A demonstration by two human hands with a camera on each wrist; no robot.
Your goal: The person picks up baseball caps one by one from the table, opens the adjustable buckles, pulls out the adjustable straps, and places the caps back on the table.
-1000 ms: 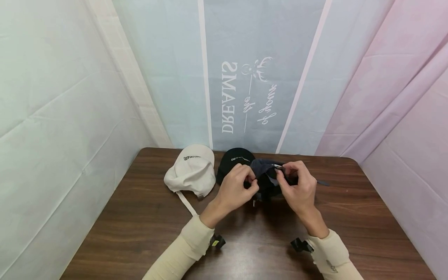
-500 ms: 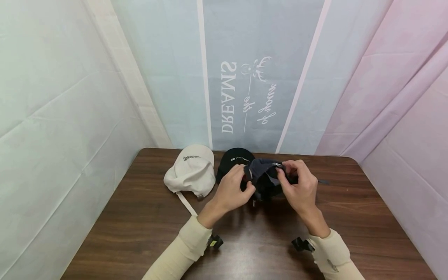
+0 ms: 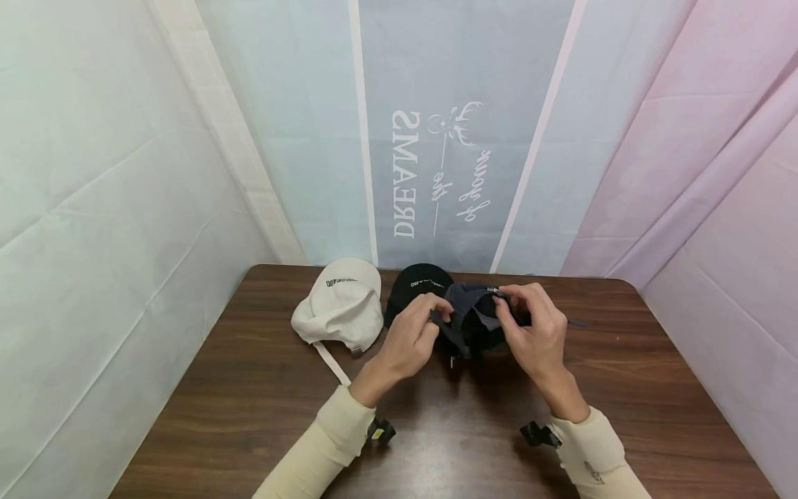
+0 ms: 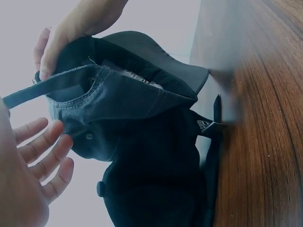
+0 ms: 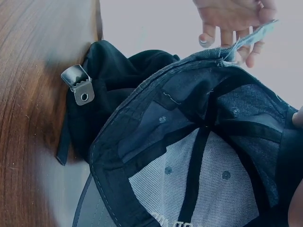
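Observation:
A dark navy baseball cap (image 3: 461, 299) is held up between the two hands, its lining showing in the right wrist view. My left hand (image 3: 408, 339) pinches its loose back strap (image 4: 54, 83) near the end, the other fingers spread. My right hand (image 3: 535, 331) grips the cap's back edge near a small metal buckle (image 3: 494, 291). Below and behind hangs or lies a black cap (image 3: 416, 281), partly hidden by the navy one; a metal clasp (image 5: 84, 92) shows on it.
A white cap (image 3: 343, 305) with dark lettering lies left of the black cap, its strap (image 3: 332, 364) trailing toward the front. The brown wooden table (image 3: 249, 416) ends at a printed cloth backdrop (image 3: 461, 55), with pale cloth walls on both sides.
My left hand has drawn back slightly to the left with the strap, which now stands away from the navy cap. My right hand stays nearly in place on the cap's edge.

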